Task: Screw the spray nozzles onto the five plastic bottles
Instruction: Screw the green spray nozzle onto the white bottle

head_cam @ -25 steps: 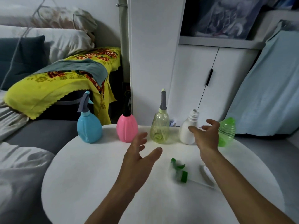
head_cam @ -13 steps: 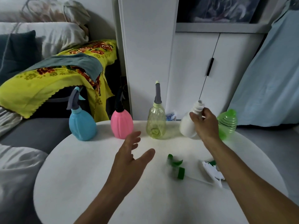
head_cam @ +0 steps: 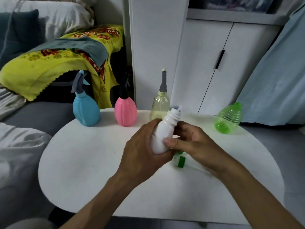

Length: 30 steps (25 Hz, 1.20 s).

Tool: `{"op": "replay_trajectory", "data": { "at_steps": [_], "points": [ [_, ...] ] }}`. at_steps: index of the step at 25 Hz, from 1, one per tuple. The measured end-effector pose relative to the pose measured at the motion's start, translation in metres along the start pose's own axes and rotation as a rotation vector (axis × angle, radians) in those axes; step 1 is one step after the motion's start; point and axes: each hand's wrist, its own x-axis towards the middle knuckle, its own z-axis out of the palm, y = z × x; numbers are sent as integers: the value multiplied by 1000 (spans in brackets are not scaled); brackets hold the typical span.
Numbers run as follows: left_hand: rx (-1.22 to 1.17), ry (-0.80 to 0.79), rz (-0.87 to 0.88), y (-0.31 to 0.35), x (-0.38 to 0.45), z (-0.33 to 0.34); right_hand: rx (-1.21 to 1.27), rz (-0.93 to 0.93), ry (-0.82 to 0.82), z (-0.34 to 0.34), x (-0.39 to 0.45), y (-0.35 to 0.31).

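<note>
Both hands hold a white bottle (head_cam: 162,133) with a bare threaded neck, tilted above the middle of the round white table (head_cam: 85,162). My left hand (head_cam: 143,146) wraps its left side and base; my right hand (head_cam: 189,141) grips its right side. At the table's far edge stand a blue bottle (head_cam: 86,111), a pink bottle (head_cam: 126,112) and a pale yellow bottle (head_cam: 159,107), each with a nozzle on top. A green bottle (head_cam: 228,119) without a nozzle stands at the far right. A green nozzle (head_cam: 180,161) lies on the table under my right hand; the white nozzle is hidden.
A sofa with a grey seat (head_cam: 38,116) and a yellow flowered cloth (head_cam: 54,63) lies left of the table. White cabinet doors (head_cam: 206,66) rise behind it, and a pale blue cloth (head_cam: 277,76) hangs at the right.
My right hand lifted the white bottle from the back row and brought it to the table's middle. My left hand, open before, now grips the bottle too.
</note>
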Motion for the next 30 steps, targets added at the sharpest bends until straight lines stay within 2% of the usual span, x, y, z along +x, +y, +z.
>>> {"op": "replay_trajectory", "data": {
  "at_steps": [1,4,5,8,11,14,16,17,21,24,27,30],
  "points": [
    [19,10,-17,-4,1,0,-128,46,-20,-8,-2,1],
    [87,32,-39,-15,3,0,-986,162,78,-26,-3,14],
    [110,40,-32,-18,3,1,-1173,195,71,-24,-1,21],
    [177,63,22,-21,4,5,-1372,250,1,-8,4,49],
    [304,109,160,-25,2,6,-1516,175,84,0,8,66],
    [401,125,223,-28,3,0,-1539,120,114,2,9,74],
    [418,128,214,-29,5,-5,-1401,101,166,-1,10,64],
    [419,134,207,-30,6,-9,-1252,88,247,-7,10,53],
    [429,159,165,-34,8,-22,-312,-72,650,-48,2,-8],
    [431,132,154,-35,5,-22,205,-203,724,-75,-8,-31],
    [440,92,152,-35,1,-18,466,-240,717,-83,-10,-33],
    [444,75,151,-32,0,-14,533,-219,736,-83,-8,-31]
  ]
}}
